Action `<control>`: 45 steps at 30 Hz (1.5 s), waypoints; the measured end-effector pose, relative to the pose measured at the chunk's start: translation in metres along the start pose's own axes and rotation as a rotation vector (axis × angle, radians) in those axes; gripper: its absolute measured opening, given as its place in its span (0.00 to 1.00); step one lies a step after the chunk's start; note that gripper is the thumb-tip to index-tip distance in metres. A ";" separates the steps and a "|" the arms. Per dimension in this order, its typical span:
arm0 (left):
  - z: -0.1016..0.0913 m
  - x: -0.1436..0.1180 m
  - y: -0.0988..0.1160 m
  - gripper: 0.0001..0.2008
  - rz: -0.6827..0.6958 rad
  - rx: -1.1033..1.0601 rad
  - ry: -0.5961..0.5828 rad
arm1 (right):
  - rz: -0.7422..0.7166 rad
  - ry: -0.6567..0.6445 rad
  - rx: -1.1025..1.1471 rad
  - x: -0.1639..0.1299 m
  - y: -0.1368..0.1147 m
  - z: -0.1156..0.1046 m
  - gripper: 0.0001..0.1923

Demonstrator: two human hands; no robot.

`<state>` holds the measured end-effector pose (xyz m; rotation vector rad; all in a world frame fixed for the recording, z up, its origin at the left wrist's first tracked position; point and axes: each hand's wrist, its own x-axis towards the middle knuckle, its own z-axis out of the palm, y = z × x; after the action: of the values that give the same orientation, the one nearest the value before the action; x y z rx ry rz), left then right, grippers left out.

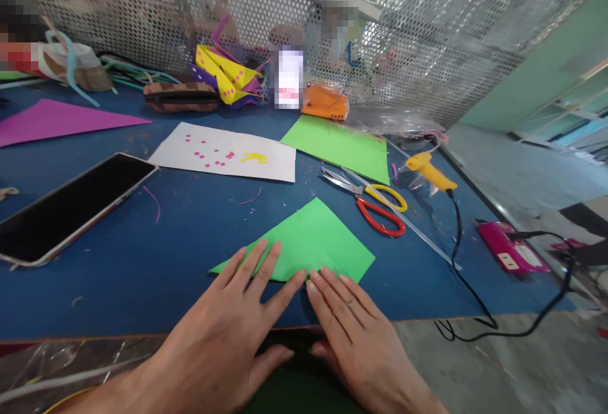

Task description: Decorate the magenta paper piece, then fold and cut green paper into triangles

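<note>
Green paper (308, 240) flat on desk (142, 275), long axis lower left to right, peak pointing up-frame. Left hand (232, 332) and right hand (354, 332) spread flat, fingertips pressing its near edge.

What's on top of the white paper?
Tiny pink paper squares and a small cluster of yellow bits lie scattered on the white paper. Nothing else sits on it. Whatever is under the sheet is covered.
</note>
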<state>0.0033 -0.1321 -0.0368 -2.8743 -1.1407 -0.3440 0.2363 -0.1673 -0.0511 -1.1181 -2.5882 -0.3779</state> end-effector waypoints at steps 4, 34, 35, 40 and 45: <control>-0.002 0.000 -0.002 0.40 0.024 0.004 -0.019 | 0.000 0.017 -0.003 0.000 -0.002 0.000 0.22; -0.006 -0.041 -0.025 0.32 -0.092 0.110 0.211 | -0.099 -0.025 -0.080 0.028 0.017 -0.026 0.23; -0.005 -0.040 -0.025 0.31 -0.102 0.100 0.229 | -0.108 -0.036 -0.103 0.029 0.017 -0.026 0.23; 0.001 -0.037 -0.025 0.23 -0.162 0.064 0.336 | -0.138 0.010 -0.206 0.030 0.014 -0.020 0.21; 0.002 -0.032 -0.026 0.18 -0.194 0.045 0.434 | -0.104 0.140 -0.209 0.028 0.015 -0.016 0.19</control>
<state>-0.0364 -0.1342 -0.0473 -2.4726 -1.3103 -0.8823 0.2315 -0.1441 -0.0245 -0.9845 -2.5334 -0.7377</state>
